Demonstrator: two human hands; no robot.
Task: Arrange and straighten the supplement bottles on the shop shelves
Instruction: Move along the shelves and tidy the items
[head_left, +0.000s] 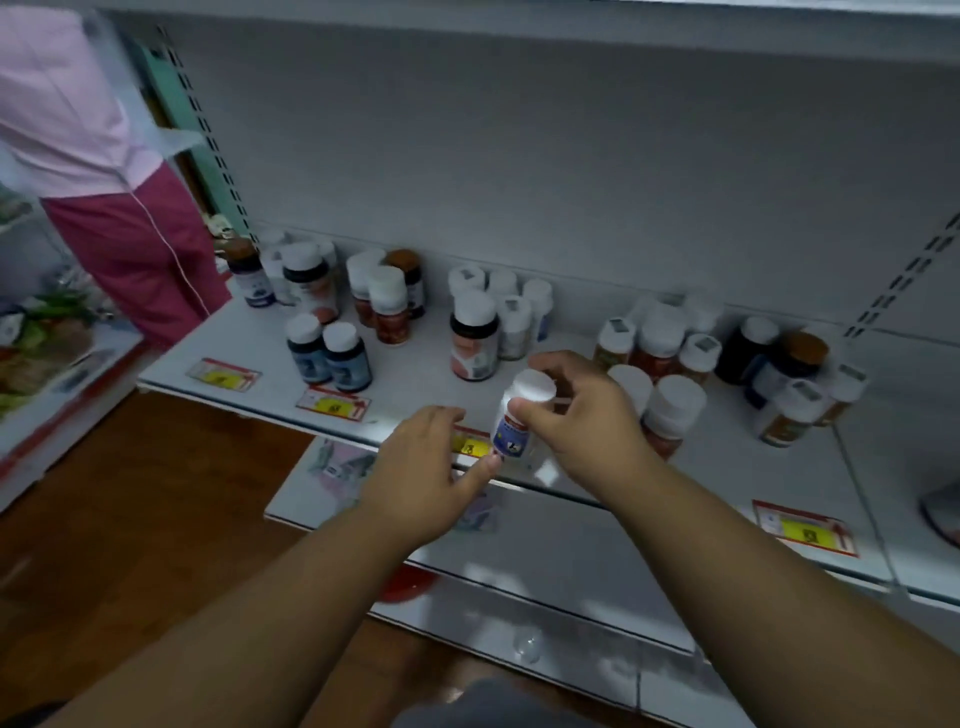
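While our right hand (576, 415) pinches a small white bottle (519, 415) with a blue label just under its white cap, we hold it tilted over the near edge of the shelf (415, 374), above a yellow price tag (470, 446). Our left hand (426, 467) sits just left of the bottle, fingers loosely straight, with the thumb tip touching the bottle's lower end. On the shelf behind, more bottles stand in loose clusters: 2 dark blue bottles (330, 356) near the front on the left, a large white-capped bottle (472, 338) with a pink label in the middle, and a brown group (660, 343) to the right. Just right of our right hand stands a tall white-capped bottle (670, 410). At far left a person in a pink top and magenta trousers (135, 260) stands beside the shelving. Lower shelves (545, 545) show beneath our arms, over a brown wooden floor (130, 519).
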